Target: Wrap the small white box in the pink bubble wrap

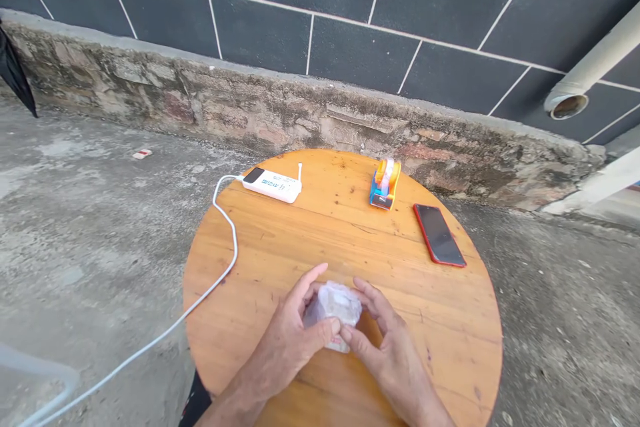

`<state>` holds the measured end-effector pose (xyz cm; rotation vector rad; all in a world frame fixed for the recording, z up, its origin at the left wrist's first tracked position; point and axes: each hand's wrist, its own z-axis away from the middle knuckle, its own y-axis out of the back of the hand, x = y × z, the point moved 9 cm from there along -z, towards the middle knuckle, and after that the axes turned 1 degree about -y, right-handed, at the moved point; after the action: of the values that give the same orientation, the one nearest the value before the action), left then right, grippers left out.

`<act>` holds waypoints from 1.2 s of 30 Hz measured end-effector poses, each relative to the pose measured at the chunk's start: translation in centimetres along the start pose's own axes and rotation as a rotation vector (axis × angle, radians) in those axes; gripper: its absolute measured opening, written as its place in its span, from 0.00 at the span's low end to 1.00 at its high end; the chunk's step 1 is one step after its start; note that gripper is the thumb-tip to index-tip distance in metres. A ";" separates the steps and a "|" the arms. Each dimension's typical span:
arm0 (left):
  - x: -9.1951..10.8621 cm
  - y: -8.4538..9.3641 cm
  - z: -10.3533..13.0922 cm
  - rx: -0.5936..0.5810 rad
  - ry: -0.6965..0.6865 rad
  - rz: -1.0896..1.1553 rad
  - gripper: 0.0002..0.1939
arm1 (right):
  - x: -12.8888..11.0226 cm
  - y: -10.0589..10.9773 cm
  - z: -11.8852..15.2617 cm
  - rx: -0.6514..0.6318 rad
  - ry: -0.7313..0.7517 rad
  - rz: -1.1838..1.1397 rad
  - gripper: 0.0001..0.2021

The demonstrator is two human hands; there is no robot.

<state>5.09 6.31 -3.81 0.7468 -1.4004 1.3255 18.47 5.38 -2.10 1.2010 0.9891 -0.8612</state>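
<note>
A small whitish package wrapped in clear plastic (338, 304) is between my two hands, low over the near middle of the round wooden table. My left hand (304, 320) grips it from the left, with the thumb on its near side and the index finger raised. From the right, my right hand (377, 327) holds the same package, its thumb tip close to the left thumb and its fingers curved round the far right side. What lies inside the wrapping cannot be made out.
On the round table (280, 247) stand a white power bank (273, 185) with a white cable (235, 240) running off left, a blue and yellow tape dispenser (385, 185) and a red-edged phone (440, 235). Behind are a stone ledge and a tiled wall (260, 33) with a pipe (570, 103).
</note>
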 end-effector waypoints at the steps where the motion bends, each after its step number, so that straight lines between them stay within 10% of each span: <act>1: 0.0 0.0 0.0 -0.009 -0.012 -0.007 0.39 | 0.0 0.2 -0.1 -0.016 -0.004 -0.023 0.31; 9: -0.5 0.2 0.1 -0.033 -0.032 -0.029 0.39 | -0.7 3.3 -3.4 -0.008 -0.034 -0.007 0.16; 36: -0.8 0.5 0.1 0.024 0.023 -0.212 0.36 | -2.2 1.9 -6.6 -0.081 0.055 -0.049 0.08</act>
<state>4.85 6.20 -4.70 0.8679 -1.2519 1.1831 18.54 12.20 0.10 1.1403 1.0921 -0.8225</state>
